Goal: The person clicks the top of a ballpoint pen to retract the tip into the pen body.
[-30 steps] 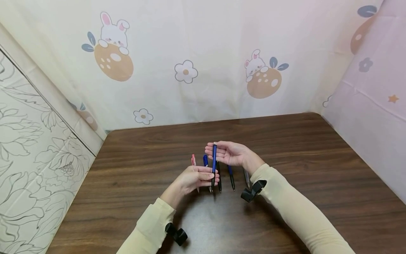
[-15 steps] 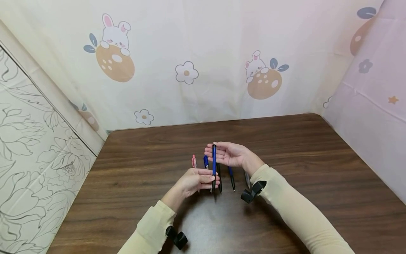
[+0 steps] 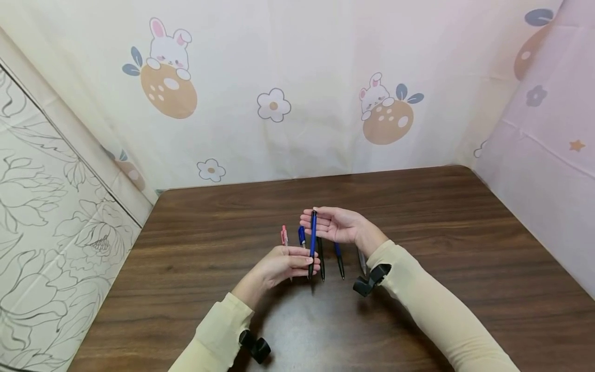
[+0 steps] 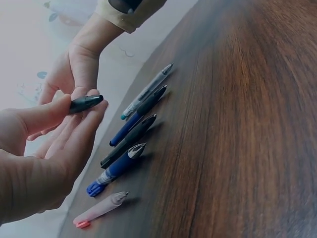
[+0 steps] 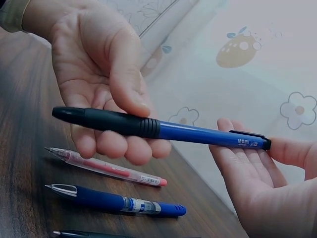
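A blue ballpoint pen with a black grip [image 5: 198, 134] is held up above the table between both hands. My left hand [image 3: 288, 264] pinches its black grip between thumb and fingers, palm up. The right hand [image 3: 341, 226] has its fingers straight beneath the clip end, and its thumb touches that end. Below lie several pens in a row: a clear pen with a red end [image 4: 101, 209], a blue pen with a silver tip [image 4: 118, 167], a black pen [image 4: 130, 141], a blue pen with black grip [image 4: 139, 115] and a clear pen with a green end [image 4: 147, 91].
The pens rest on a dark wood-grain table [image 3: 209, 222]. Behind it hangs a pale curtain [image 3: 321, 139] printed with rabbits and flowers. A panel with line-drawn flowers [image 3: 51, 232] stands on the left.
Over the last half second my left hand and the lower end of the held pen have shifted very slightly left. The right hand and the row of pens stay in place.
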`<state>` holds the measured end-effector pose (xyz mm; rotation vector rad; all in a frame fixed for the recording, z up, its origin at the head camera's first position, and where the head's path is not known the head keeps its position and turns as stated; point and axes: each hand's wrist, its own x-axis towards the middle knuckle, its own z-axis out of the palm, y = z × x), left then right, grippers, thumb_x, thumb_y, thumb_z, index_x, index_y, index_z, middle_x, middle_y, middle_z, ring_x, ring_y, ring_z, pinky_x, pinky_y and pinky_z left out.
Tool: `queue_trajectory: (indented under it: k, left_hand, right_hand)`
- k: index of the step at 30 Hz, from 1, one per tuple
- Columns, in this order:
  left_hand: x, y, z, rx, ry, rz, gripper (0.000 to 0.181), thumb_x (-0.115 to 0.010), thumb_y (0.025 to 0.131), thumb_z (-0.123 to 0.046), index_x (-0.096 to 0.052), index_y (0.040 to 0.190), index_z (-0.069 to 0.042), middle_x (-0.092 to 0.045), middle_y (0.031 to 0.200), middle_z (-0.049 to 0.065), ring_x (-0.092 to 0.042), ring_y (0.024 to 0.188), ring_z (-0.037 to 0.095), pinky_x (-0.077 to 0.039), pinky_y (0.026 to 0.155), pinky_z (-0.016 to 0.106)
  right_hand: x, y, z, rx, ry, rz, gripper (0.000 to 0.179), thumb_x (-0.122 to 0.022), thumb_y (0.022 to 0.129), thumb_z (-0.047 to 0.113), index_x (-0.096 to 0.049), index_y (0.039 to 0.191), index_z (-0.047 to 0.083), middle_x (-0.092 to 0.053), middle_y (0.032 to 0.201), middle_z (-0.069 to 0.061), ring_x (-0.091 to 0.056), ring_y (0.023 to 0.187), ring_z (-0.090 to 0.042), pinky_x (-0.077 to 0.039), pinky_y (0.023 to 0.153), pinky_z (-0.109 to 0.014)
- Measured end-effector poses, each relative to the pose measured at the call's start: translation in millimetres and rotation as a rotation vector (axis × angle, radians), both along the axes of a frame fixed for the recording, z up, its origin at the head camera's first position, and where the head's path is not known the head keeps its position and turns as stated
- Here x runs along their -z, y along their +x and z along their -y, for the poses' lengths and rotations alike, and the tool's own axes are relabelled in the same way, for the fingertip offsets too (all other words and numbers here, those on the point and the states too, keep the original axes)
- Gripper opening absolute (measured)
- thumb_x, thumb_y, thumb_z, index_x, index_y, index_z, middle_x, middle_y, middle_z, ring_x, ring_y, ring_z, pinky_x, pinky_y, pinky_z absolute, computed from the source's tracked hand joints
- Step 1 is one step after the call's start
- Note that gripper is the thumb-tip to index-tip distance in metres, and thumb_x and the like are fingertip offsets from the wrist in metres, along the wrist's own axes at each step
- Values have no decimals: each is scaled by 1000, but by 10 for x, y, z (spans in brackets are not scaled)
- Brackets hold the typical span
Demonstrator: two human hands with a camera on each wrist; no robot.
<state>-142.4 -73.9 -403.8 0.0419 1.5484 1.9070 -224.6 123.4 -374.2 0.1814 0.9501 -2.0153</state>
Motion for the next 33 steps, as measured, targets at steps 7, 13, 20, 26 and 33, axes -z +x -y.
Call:
queue_trajectory:
  k: [7, 13, 20, 26, 33]
  left_hand:
    - [-35, -4, 14, 7, -39, -7, 32, -56, 94, -1, -56, 123, 12, -73, 101, 8, -71, 89, 13, -57, 91, 36]
    - [-53, 10, 20, 7, -60, -42, 30, -58, 93, -2, -58, 119, 12, -74, 102, 10, -71, 89, 14, -57, 91, 37]
    - [-73, 33, 19, -7, -125, -109, 30, -59, 92, 0, -58, 118, 14, -73, 106, 18, -71, 87, 12, -59, 87, 35]
    - [-99, 75, 4, -46, -182, -159, 27, -60, 90, 2, -58, 113, 15, -69, 109, 28, -71, 84, 12, -59, 85, 35]
    - [-113, 124, -5, -78, -300, -251, 25, -65, 86, 1, -63, 108, 15, -71, 99, 27, -73, 83, 18, -61, 79, 37]
  right_hand:
    - [-17, 25, 17, 0, -16, 0, 30, -45, 102, 20, -62, 120, 3, -73, 109, -11, -69, 105, -21, -53, 99, -33]
    - [-33, 47, 29, -3, -22, -10, 29, -45, 102, 21, -64, 117, 3, -73, 109, -10, -69, 105, -20, -55, 96, -33]
    - [-64, 86, 41, -7, -23, -29, 30, -43, 103, 21, -63, 117, 3, -73, 110, -10, -69, 106, -20, -54, 97, -32]
    - [-73, 106, 51, -11, -32, -27, 29, -43, 103, 21, -65, 111, 4, -73, 109, -10, -69, 105, -20, -51, 101, -32]
    - [-70, 133, 42, -18, -13, -50, 31, -42, 103, 21, -58, 123, 3, -73, 107, -9, -69, 104, -19, -38, 112, -36]
